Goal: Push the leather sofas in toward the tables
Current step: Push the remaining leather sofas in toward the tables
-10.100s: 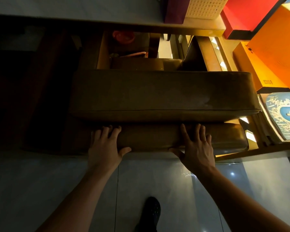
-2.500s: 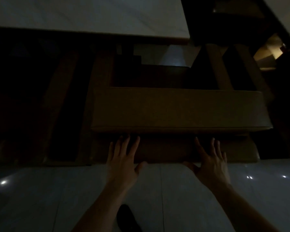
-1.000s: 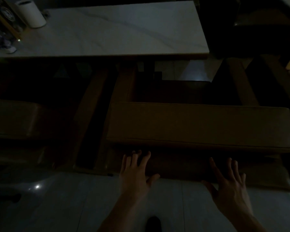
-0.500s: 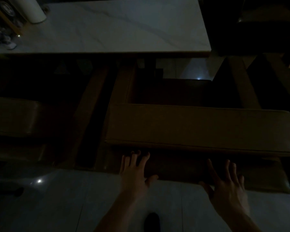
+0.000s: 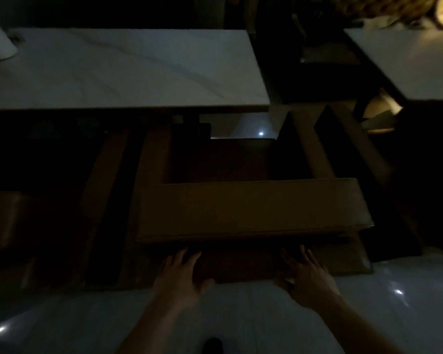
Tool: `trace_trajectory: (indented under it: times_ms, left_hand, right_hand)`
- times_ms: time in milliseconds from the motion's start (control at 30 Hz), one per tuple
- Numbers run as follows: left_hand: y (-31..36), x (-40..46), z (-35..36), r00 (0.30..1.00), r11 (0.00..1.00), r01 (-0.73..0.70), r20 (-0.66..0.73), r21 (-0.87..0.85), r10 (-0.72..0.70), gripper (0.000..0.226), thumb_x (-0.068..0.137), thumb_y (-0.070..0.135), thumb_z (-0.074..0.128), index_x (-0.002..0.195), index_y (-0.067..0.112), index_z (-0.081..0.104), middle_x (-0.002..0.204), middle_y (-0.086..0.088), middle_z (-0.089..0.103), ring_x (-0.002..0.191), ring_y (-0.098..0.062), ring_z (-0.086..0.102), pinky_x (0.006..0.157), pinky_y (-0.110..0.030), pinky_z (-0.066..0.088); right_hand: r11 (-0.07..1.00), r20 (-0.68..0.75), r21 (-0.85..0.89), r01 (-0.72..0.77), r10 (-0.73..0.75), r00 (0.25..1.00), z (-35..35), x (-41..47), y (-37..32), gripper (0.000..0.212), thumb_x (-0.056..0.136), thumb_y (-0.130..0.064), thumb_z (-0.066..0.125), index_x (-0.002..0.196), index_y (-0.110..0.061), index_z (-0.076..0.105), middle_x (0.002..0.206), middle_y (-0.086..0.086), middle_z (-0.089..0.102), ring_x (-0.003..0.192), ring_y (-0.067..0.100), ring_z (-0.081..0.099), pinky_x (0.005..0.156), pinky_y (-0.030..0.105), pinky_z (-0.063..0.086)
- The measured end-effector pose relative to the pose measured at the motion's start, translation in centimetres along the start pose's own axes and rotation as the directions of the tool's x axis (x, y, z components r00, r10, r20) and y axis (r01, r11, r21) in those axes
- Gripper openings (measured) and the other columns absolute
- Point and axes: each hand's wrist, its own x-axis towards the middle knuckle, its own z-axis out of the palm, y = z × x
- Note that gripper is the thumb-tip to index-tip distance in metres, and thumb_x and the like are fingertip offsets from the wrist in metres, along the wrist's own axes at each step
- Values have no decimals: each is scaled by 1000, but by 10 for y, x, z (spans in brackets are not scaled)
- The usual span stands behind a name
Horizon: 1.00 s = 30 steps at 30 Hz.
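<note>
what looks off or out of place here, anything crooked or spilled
Nothing stands out. The leather sofa sits roughly square to the marble table, with the left hand and right hand flat on its back. No spill or damage shows, though the scene is dim and the shadows hide detail.

Both forearms reach forward and down — the left hand (image 5: 182,278) and right hand (image 5: 308,278) lie flat, fingers straight and spread, thumbs turned inward toward each other.
</note>
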Motion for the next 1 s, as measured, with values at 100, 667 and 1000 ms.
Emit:
trace_trajectory:
  times_ms: [100,667,1000]
  left_hand:
    - [10,-1,-9,999,1000,-30,30,10,30,83,81,81,40,151,43,22,163,7,11,146,-26,15,115,-45,28]
    - [226,-49,-45,959,961,-272,105,58,265,91,75,88,36,151,40,23,156,10,26,141,-18,27,112,-41,31]
    - [413,-104,-4,926,918,-377,77,125,370,102,64,96,35,150,44,21,157,12,24,142,-21,25,114,-45,27]
  right_hand:
    - [998,-24,56,-6,7,1000,-9,-13,8,89,83,-82,35,157,-41,7,166,6,15,152,33,15,115,50,32]
    - [961,-222,259,-97,157,962,-67,-128,147,87,78,-87,37,152,-43,23,160,5,31,147,30,29,114,49,33]
    - [938,-335,309,-155,260,906,-68,-218,327,105,67,-94,26,154,-37,22,157,4,34,144,28,33,112,48,35]
